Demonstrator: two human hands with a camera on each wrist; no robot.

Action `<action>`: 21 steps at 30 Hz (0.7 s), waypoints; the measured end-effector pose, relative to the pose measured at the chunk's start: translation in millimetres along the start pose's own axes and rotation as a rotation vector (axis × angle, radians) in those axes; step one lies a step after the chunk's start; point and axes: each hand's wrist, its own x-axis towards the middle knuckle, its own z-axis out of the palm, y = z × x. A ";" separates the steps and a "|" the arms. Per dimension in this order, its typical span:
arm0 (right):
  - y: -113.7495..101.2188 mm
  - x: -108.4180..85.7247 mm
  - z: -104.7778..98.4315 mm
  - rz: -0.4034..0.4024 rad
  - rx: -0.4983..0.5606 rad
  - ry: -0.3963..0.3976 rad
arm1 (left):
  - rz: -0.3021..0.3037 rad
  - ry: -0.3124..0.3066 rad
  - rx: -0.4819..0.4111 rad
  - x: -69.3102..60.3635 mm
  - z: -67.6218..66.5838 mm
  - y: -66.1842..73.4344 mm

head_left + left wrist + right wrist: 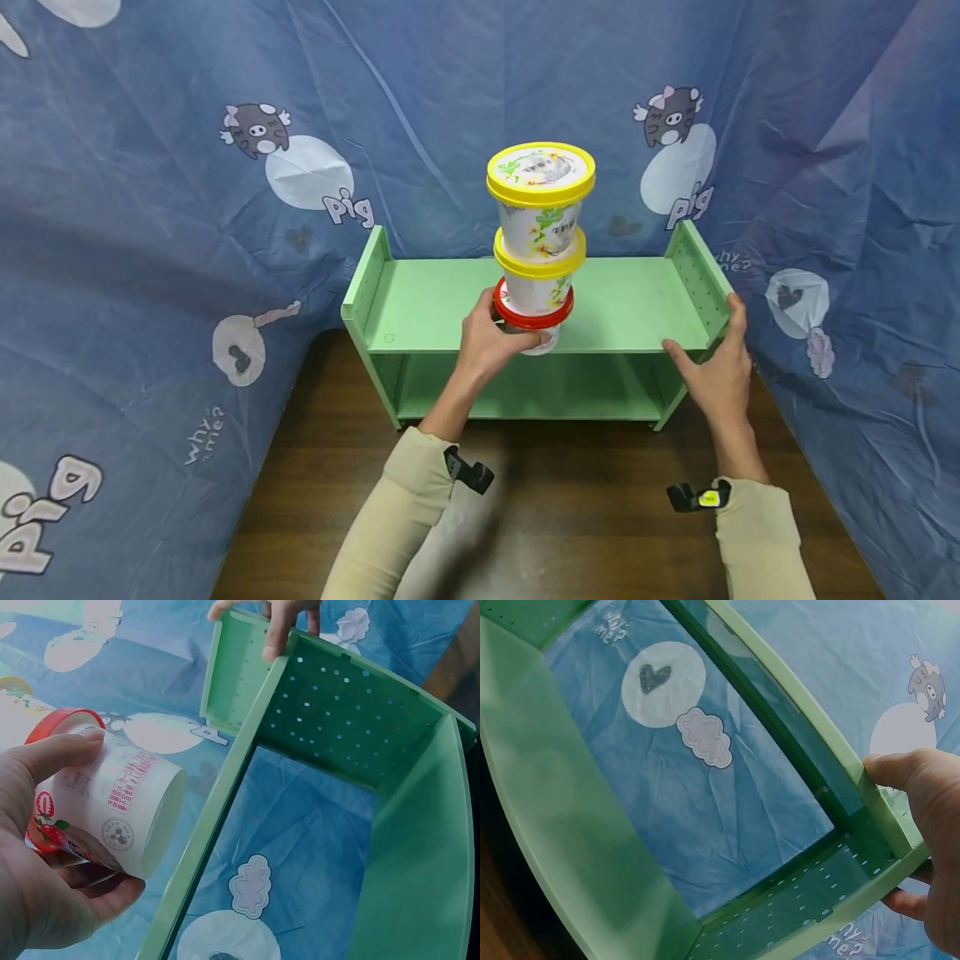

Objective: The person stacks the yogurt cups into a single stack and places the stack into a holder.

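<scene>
My left hand (pixel 491 337) grips the bottom tub, white with a red lid (pixel 124 795), its thumb across the front. On that lid stands a second white tub with a yellow lid (pixel 538 287), and on top of it a third yellow-lidded tub (pixel 542 225). The stack is nearly upright. In the left wrist view the bottom tub's base is apart from the green shelf unit's front edge (pixel 225 780). My right hand (pixel 720 375) holds the right front corner of the green shelf unit (pixel 622 304), thumb on the top board's front edge, fingers around the side panel.
Below the top board is a lower shelf (pixel 517 404). Perforated end panels (pixel 367 283) rise at both sides. A blue printed cloth (pixel 450 108) hangs behind and beside the unit. The brown wood-look floor (pixel 570 517) lies in front.
</scene>
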 end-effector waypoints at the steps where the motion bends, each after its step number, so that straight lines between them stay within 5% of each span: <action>1: 0.0 -0.1 0.2 -0.001 0.000 0.001 | -0.001 0.003 0.002 1.1 0.2 -0.1; 21: 0.7 -0.5 0.6 0.009 -0.010 -0.001 | -0.023 0.041 0.032 22.0 9.2 -3.2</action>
